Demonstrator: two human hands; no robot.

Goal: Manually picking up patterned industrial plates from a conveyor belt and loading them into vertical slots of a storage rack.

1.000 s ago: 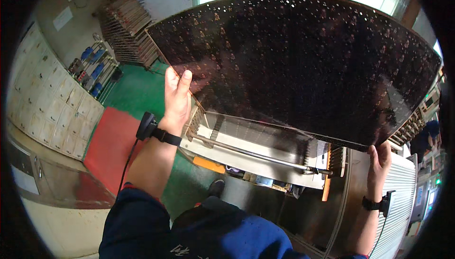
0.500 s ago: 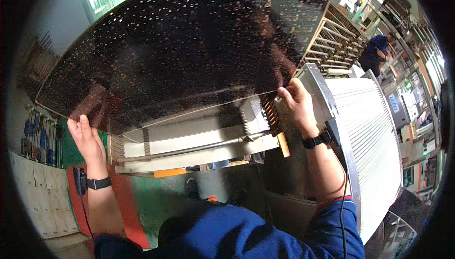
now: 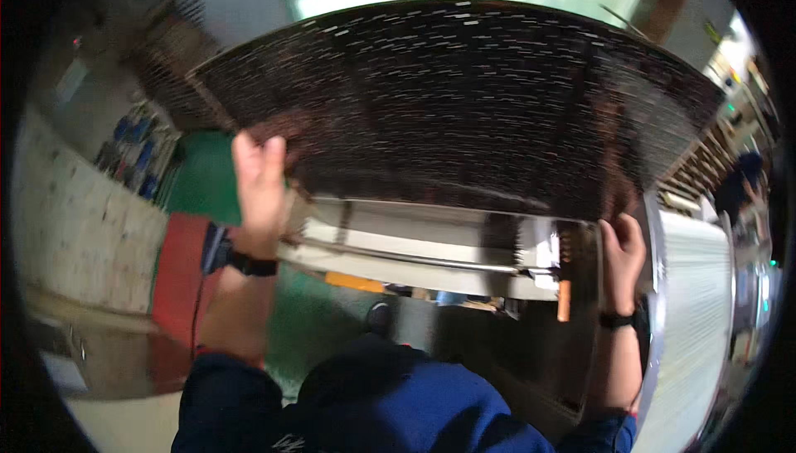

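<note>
A large, dark, glossy panel (image 3: 448,113), covered in small pale specks that are streaked by motion, is held tilted up in front of me. My left hand (image 3: 261,184) grips its left edge close to the near corner, fingers pointing up. At the near right corner my right hand (image 3: 623,254) pinches the panel, with its thumb and fingers near the edge. Both hands are reflected in the dark surface. Below the panel's near edge lies a white frame (image 3: 431,275) with a metal rod (image 3: 414,261) running along it.
To the right stands a rack of thin white sheets or slats (image 3: 692,312), with wooden rods (image 3: 705,167) behind it. A person (image 3: 738,188) in dark clothes is at the far right. A red mat (image 3: 178,275) and pale cabinets (image 3: 83,213) are at left.
The view has swung left, so panel and hands appear further right. The panel looks more level from side to side, and both hands still hold it. The picture is more blurred.
</note>
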